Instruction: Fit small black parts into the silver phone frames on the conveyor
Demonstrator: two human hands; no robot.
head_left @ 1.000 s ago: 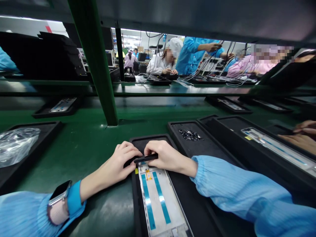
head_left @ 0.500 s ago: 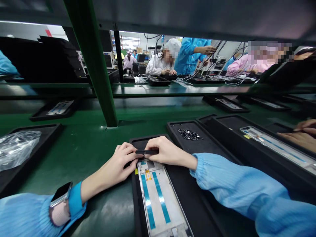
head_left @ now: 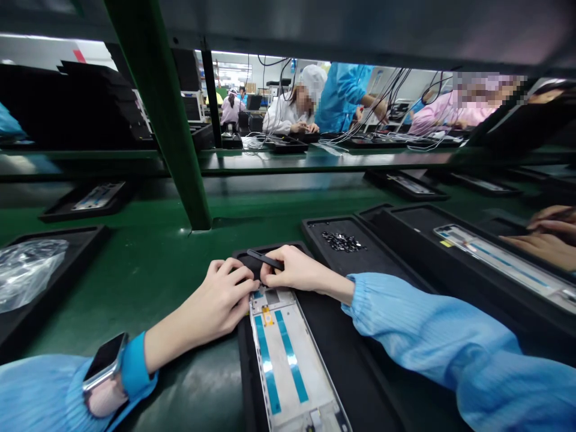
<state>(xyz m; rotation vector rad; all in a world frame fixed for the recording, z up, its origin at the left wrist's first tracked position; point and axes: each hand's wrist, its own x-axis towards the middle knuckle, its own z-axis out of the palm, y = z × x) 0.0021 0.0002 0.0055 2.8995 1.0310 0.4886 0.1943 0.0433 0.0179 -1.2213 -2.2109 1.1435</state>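
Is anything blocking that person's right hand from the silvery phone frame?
Nothing visible. The right hand is at the far end of the phone frame, holding a slim black tool; the left hand is beside it, near the left corner.

A green post stands on a glossy green desk beneath a grey overhead shelf. Past them runs a second desk, before a brightly lit, pale-walled room.
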